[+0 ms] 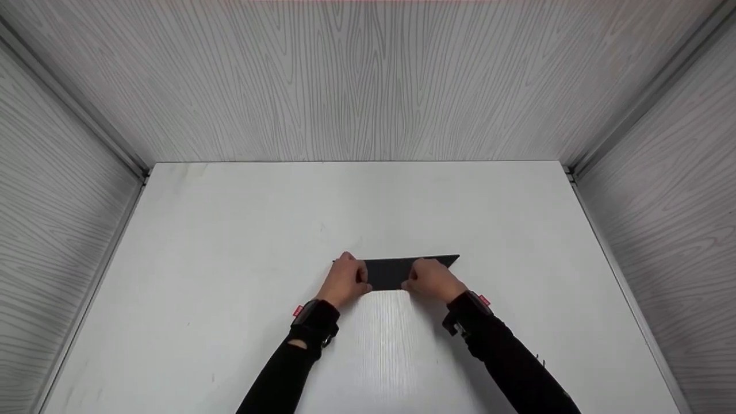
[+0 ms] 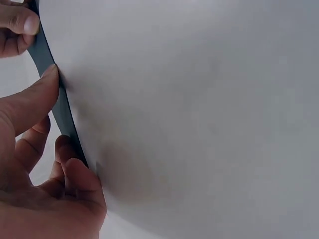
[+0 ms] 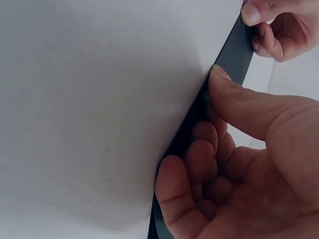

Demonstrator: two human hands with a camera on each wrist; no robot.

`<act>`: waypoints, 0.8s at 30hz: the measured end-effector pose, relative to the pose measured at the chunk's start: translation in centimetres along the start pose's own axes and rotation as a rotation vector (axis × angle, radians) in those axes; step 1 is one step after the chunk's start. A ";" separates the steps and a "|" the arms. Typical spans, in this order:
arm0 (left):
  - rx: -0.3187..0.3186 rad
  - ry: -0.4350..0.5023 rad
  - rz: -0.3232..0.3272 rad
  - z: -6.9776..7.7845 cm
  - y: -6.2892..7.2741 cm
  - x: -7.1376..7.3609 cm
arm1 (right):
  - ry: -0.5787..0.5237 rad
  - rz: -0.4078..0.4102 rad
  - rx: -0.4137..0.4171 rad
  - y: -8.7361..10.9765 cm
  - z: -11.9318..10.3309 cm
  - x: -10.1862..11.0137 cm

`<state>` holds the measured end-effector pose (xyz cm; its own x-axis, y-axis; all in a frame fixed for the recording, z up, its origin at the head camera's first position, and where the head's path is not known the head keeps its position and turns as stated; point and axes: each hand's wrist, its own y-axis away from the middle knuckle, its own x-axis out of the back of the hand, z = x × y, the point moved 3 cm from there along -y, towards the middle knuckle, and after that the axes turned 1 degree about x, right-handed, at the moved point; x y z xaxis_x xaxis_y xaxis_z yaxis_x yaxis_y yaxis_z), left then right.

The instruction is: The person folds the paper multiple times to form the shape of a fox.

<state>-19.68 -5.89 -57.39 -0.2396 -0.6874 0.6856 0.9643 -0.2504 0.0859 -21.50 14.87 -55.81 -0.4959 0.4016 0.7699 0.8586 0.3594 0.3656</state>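
Observation:
A thin black sheet, perhaps paper (image 1: 386,275), forms a narrow band in front of the person, with a slanted, pointed right end. The left hand (image 1: 345,280) holds its left part, thumb on the near edge and the other fingers curled. Toward the right end, the right hand (image 1: 432,279) grips it in the same way. In the left wrist view, the left thumb (image 2: 42,94) presses on the edge of the sheet (image 2: 64,112). From the right wrist, the right thumb (image 3: 234,92) lies on the edge and the curled fingers (image 3: 199,164) rest along the sheet (image 3: 234,55).
A white tabletop (image 1: 230,230) lies under the hands. Grey wood-grain panels stand at the back (image 1: 356,80), the left (image 1: 57,218) and the right (image 1: 661,190). Both wrists wear black straps with devices (image 1: 315,322).

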 end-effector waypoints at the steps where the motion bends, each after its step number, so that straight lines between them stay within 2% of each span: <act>1: 0.004 0.005 -0.005 -0.1 0.0 0.2 | 0.001 -0.001 -0.002 0.0 0.0 0.0; 5: -0.007 0.019 -0.044 -0.3 0.0 0.6 | 0.000 -0.004 0.001 0.0 0.0 0.1; 9: -0.025 0.060 -0.109 -0.4 0.0 1.1 | -0.002 -0.012 0.000 0.1 0.0 0.2; 13: -0.002 0.098 -0.145 -0.5 0.0 1.5 | 0.000 -0.017 -0.016 0.1 -0.2 0.2; 18: 0.043 0.033 -0.083 -0.1 -0.2 0.5 | 0.009 -0.008 -0.017 0.1 -0.3 0.2; 21: 0.042 -0.020 -0.027 0.1 -0.1 -0.2 | 0.006 -0.004 -0.009 0.1 -0.2 0.2; 24: 0.032 -0.032 0.012 0.3 -0.1 -0.5 | 0.017 0.022 0.012 0.2 -0.3 0.3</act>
<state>-19.60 -5.32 -57.47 -0.2246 -0.6677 0.7097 0.9704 -0.2199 0.1002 -21.43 14.77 -55.39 -0.4749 0.3954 0.7862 0.8674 0.3611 0.3423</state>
